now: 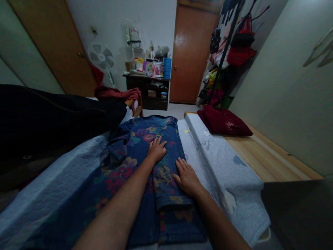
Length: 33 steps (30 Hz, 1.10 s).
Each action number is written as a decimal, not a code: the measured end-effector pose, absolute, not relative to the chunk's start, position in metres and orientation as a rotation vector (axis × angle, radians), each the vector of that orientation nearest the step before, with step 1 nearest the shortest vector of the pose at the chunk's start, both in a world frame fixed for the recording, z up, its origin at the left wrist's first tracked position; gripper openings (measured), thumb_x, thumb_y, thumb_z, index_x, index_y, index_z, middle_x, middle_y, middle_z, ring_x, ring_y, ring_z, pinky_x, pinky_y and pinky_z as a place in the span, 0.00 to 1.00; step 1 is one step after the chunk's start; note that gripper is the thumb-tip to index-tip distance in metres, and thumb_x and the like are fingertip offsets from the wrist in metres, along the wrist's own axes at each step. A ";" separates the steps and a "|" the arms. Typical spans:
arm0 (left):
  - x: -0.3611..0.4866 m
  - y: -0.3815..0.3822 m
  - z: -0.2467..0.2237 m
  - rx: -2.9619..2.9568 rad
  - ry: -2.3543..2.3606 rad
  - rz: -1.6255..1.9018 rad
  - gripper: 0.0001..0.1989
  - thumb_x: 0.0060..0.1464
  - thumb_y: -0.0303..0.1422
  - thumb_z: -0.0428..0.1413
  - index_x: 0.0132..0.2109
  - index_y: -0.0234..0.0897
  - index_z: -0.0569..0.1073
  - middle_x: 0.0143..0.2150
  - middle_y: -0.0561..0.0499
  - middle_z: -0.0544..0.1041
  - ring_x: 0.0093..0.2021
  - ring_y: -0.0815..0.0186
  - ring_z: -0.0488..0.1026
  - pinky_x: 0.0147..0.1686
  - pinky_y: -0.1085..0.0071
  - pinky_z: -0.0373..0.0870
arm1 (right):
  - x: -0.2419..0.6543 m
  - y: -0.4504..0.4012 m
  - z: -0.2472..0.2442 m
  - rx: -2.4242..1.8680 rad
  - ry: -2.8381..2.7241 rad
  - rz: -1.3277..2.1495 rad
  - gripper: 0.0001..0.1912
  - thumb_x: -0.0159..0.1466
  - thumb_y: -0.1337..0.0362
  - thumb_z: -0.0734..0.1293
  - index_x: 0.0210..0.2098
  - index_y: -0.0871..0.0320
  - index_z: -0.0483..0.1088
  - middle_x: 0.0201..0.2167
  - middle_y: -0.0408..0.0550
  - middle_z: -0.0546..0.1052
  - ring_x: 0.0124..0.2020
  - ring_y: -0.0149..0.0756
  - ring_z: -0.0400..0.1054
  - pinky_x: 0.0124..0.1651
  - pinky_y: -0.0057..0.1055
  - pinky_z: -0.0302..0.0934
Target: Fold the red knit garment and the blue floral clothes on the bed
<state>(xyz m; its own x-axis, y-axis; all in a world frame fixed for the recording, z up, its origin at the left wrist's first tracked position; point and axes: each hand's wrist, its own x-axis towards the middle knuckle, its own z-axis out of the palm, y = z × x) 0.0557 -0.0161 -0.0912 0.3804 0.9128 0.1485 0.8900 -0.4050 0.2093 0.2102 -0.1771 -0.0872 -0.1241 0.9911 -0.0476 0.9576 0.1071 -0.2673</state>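
Navy cloth with pink, red and orange flowers makes up the garment [143, 133], which lies spread on pale bedding [226, 159] from the middle of the view down toward 6 and 7 o'clock. One sleeve is laid over the body, its cuff toward 6 o'clock. The left hand [156, 151] rests flat near the centre, its fingers slightly spread on the flowers. The right hand [187, 177], at 5 o'clock, lies flat at the garment's edge, its fingers close together and the thumb apart; neither hand pinches the cloth.

Along that edge, a strip of bedding runs to a raised fold at 4 o'clock, beyond which comes a wooden board [257, 154]. A folded dark red cloth [221, 121] sits at 3 o'clock, well apart from the hands. Pale floor shows past the garment's far end, before the brown door [188, 59] at 1 o'clock.

Looping script marks the bedding but cannot be read with certainty; the packages on the dark cabinet [133, 91] at 11 o'clock are too small to read.

Both forearms hide parts of the garment. Black cloth [52, 121] at 9 o'clock is cut off by the frame, and its folds dissolve into shadow.
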 end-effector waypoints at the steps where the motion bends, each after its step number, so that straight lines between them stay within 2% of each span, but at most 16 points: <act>1: 0.056 -0.020 -0.089 2.568 1.649 0.376 0.24 0.57 0.33 0.48 0.60 0.47 0.68 0.71 0.50 0.54 0.70 0.57 0.48 0.66 0.52 0.46 | 0.210 -0.180 -0.089 -1.983 -2.214 0.337 0.35 0.68 0.51 0.55 0.68 0.64 0.51 0.70 0.54 0.48 0.70 0.46 0.41 0.69 0.44 0.41; 4: 0.058 -0.039 -0.085 2.735 1.479 0.374 0.21 0.58 0.30 0.48 0.57 0.46 0.71 0.71 0.52 0.54 0.71 0.60 0.47 0.67 0.52 0.43 | 0.209 -0.182 -0.092 -1.986 -2.194 0.298 0.34 0.68 0.51 0.55 0.68 0.63 0.51 0.70 0.53 0.49 0.71 0.46 0.41 0.69 0.44 0.40; 8: 0.055 -0.078 -0.088 2.782 1.228 0.290 0.23 0.59 0.27 0.46 0.61 0.40 0.68 0.69 0.48 0.58 0.69 0.61 0.53 0.66 0.58 0.51 | 0.210 -0.180 -0.093 -1.963 -2.199 0.284 0.34 0.68 0.51 0.55 0.68 0.63 0.52 0.70 0.54 0.49 0.70 0.45 0.41 0.69 0.44 0.39; 11: 0.045 -0.109 -0.090 2.719 1.199 0.234 0.24 0.61 0.29 0.44 0.63 0.36 0.64 0.68 0.44 0.61 0.67 0.61 0.57 0.65 0.59 0.52 | 0.211 -0.181 -0.093 -1.951 -2.201 0.276 0.34 0.68 0.51 0.55 0.68 0.64 0.52 0.70 0.54 0.50 0.70 0.45 0.42 0.69 0.44 0.39; 14: 0.031 -0.138 -0.085 2.654 1.175 0.187 0.24 0.63 0.35 0.44 0.64 0.36 0.63 0.68 0.44 0.60 0.68 0.60 0.54 0.66 0.58 0.51 | 0.211 -0.182 -0.094 -1.936 -2.199 0.266 0.33 0.68 0.51 0.55 0.67 0.65 0.53 0.70 0.55 0.51 0.70 0.46 0.42 0.69 0.44 0.39; 17: 0.019 -0.161 -0.079 2.594 1.153 0.086 0.30 0.61 0.43 0.48 0.67 0.36 0.58 0.71 0.43 0.54 0.71 0.57 0.48 0.67 0.55 0.47 | 0.211 -0.183 -0.093 -1.927 -2.201 0.267 0.33 0.68 0.51 0.55 0.67 0.65 0.54 0.70 0.55 0.51 0.70 0.46 0.43 0.68 0.44 0.39; 20: 0.012 -0.175 -0.076 2.546 1.154 0.023 0.39 0.57 0.47 0.51 0.70 0.36 0.51 0.73 0.44 0.47 0.72 0.57 0.41 0.68 0.54 0.41 | 0.212 -0.185 -0.091 -1.917 -2.221 0.283 0.38 0.66 0.46 0.58 0.67 0.64 0.53 0.70 0.56 0.50 0.70 0.47 0.42 0.68 0.46 0.38; 23: 0.010 -0.179 -0.076 2.509 1.154 0.003 0.44 0.54 0.50 0.53 0.70 0.35 0.48 0.73 0.44 0.43 0.72 0.55 0.37 0.68 0.53 0.38 | 0.213 -0.190 -0.087 -1.913 -2.259 0.319 0.44 0.62 0.41 0.59 0.68 0.62 0.51 0.70 0.55 0.48 0.71 0.49 0.39 0.69 0.47 0.36; 27: 0.010 -0.176 -0.079 2.502 1.130 0.032 0.47 0.51 0.53 0.55 0.70 0.38 0.47 0.73 0.43 0.43 0.72 0.54 0.36 0.68 0.52 0.37 | 0.217 -0.206 -0.084 -1.914 -2.311 0.373 0.42 0.64 0.41 0.57 0.69 0.59 0.49 0.71 0.50 0.46 0.71 0.47 0.35 0.69 0.50 0.34; 33: 0.008 -0.177 -0.081 2.519 1.142 0.091 0.46 0.50 0.52 0.57 0.70 0.37 0.50 0.73 0.41 0.47 0.72 0.53 0.40 0.67 0.50 0.40 | 0.221 -0.239 -0.085 -1.944 -2.303 0.340 0.35 0.68 0.50 0.54 0.69 0.59 0.48 0.71 0.48 0.45 0.71 0.46 0.36 0.69 0.49 0.36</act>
